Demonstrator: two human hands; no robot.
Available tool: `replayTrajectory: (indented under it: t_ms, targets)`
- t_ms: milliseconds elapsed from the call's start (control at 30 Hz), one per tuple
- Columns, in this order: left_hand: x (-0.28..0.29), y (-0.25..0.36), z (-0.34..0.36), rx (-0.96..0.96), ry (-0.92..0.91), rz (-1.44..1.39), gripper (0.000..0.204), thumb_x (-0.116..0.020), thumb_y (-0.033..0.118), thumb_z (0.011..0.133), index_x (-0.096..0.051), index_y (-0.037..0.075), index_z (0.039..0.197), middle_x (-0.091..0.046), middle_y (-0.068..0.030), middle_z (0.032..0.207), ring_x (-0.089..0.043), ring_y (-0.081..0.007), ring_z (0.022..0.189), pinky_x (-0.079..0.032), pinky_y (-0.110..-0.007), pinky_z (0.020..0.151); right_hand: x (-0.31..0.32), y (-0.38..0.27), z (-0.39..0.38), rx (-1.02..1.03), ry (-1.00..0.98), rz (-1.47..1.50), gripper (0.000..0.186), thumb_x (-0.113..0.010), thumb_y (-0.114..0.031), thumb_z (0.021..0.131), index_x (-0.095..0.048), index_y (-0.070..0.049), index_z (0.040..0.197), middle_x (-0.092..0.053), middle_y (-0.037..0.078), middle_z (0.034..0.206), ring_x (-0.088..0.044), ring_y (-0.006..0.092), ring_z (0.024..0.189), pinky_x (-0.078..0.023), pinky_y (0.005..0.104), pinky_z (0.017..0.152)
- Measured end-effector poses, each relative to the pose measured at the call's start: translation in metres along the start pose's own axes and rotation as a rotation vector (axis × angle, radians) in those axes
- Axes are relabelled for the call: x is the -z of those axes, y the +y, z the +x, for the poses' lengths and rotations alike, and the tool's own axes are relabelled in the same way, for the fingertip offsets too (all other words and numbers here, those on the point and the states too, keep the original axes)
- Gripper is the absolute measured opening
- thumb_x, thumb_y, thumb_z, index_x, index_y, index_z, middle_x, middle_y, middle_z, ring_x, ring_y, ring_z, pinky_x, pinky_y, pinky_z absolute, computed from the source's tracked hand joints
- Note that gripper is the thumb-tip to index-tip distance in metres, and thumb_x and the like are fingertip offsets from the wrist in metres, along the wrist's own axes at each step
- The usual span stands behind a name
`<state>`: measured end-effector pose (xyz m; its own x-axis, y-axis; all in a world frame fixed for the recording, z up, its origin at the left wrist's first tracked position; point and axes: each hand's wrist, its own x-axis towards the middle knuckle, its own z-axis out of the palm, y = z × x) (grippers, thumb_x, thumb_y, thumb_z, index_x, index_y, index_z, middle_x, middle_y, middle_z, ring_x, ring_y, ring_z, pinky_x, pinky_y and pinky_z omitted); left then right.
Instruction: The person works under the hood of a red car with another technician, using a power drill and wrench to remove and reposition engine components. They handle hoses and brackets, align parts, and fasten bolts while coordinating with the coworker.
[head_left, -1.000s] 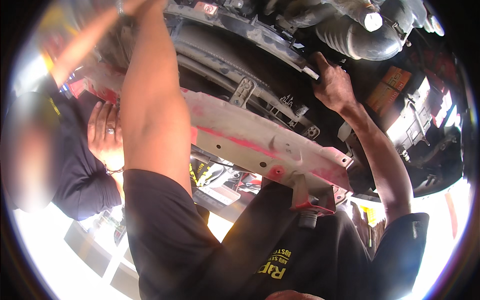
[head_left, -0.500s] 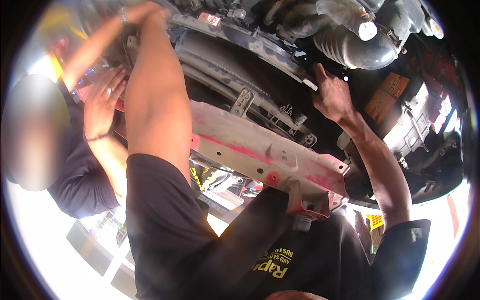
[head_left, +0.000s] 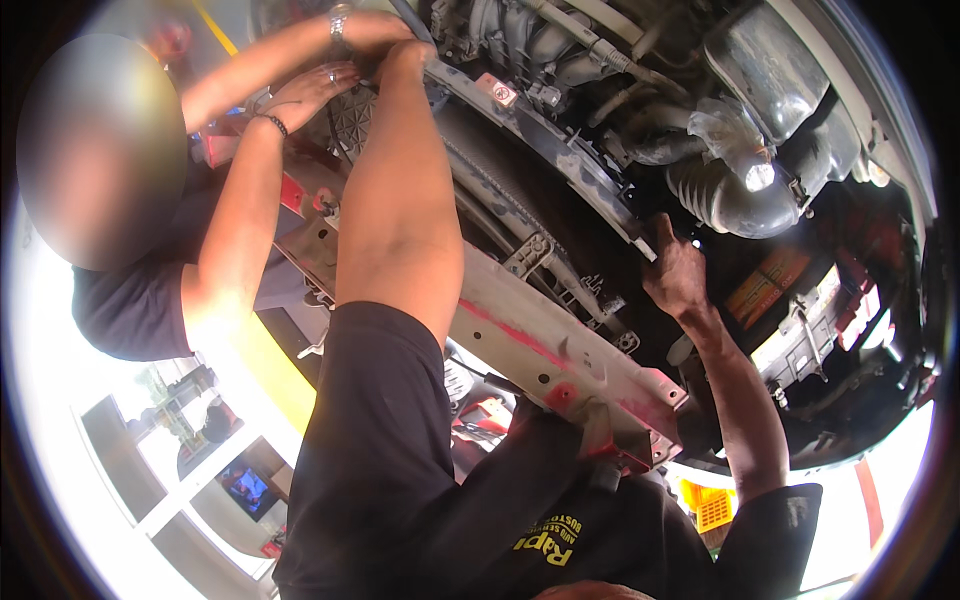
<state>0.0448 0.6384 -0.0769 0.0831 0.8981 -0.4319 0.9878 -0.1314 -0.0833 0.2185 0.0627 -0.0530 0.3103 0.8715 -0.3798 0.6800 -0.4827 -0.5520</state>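
Note:
A long dark radiator support bar (head_left: 560, 140) slants across the open engine bay, above the radiator (head_left: 490, 165). My left arm stretches up to its far left end, where my left hand (head_left: 405, 62) is closed on it; most of those fingers are hidden. At the bar's near right end, my right hand (head_left: 677, 272) is curled with the thumb side up, gripping the tip. Beside my left hand, a co-worker's two hands reach in, one hand (head_left: 315, 88) lower and one with a wristwatch (head_left: 340, 28) almost touching mine.
A pale bumper beam (head_left: 540, 340) with red paint marks crosses between my body and the radiator. Right of the bar are a ribbed intake hose (head_left: 715, 200), partly wrapped in clear plastic, and an orange-labelled battery (head_left: 770, 285). The co-worker's arm (head_left: 235, 230) occupies the left side.
My view has shifted, so the engine bay sits lower and further right. The co-worker's lower hand has moved up toward my left hand. Both my hands stay at the bar's ends.

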Motion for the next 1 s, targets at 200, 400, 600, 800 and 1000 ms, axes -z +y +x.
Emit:
replayTrajectory:
  t_ms: [200,400,600,800,1000]
  targets:
    - [-0.003,0.006,-0.029,0.022,0.023,-0.051,0.053,-0.079,0.045,0.088,-0.082,0.019,0.135,-0.079,-0.0119,0.140,-0.074,-0.0267,0.134,-0.057,-0.047,0.108,-0.005,0.005,0.000,-0.011,-0.001,-0.038,0.077,-0.076,-0.010,0.083,-0.046,0.000,0.152,-0.076,0.030,0.110,-0.075,0.0522,0.098,-0.061,0.0625,0.082]
    - [0.009,0.031,-0.088,0.069,0.159,-0.103,0.030,-0.075,0.031,0.095,-0.086,0.017,0.119,-0.083,-0.0086,0.127,-0.080,-0.0265,0.121,-0.062,-0.041,0.095,-0.024,0.021,0.001,0.124,0.133,-0.090,0.083,-0.078,-0.016,0.084,-0.045,0.004,0.158,-0.076,0.031,0.104,-0.074,0.0535,0.091,-0.060,0.0623,0.077]
    - [0.019,0.034,-0.095,0.096,0.074,-0.164,0.035,-0.075,0.031,0.095,-0.085,0.013,0.124,-0.083,-0.0077,0.132,-0.079,-0.0254,0.125,-0.062,-0.038,0.097,-0.033,0.029,0.009,0.000,0.037,-0.008,0.077,-0.072,-0.016,0.088,-0.052,0.001,0.160,-0.076,0.032,0.103,-0.075,0.0538,0.095,-0.062,0.0602,0.083]
    - [0.011,0.033,-0.094,0.096,0.197,-0.117,0.028,-0.071,0.035,0.101,-0.088,0.021,0.117,-0.083,-0.0016,0.129,-0.081,-0.0232,0.119,-0.061,-0.034,0.089,-0.026,0.027,0.004,0.008,-0.078,-0.035,0.072,-0.072,-0.018,0.092,-0.054,-0.006,0.160,-0.078,0.030,0.106,-0.076,0.0523,0.100,-0.063,0.0579,0.084]
    - [0.012,0.040,-0.098,0.183,0.262,-0.230,0.020,-0.075,0.032,0.098,-0.087,0.018,0.106,-0.085,-0.0050,0.119,-0.082,-0.0253,0.113,-0.064,-0.036,0.091,-0.020,0.013,0.003,0.009,-0.074,-0.115,0.077,-0.078,-0.022,0.091,-0.050,-0.006,0.161,-0.077,0.029,0.114,-0.076,0.0512,0.106,-0.062,0.0582,0.086]
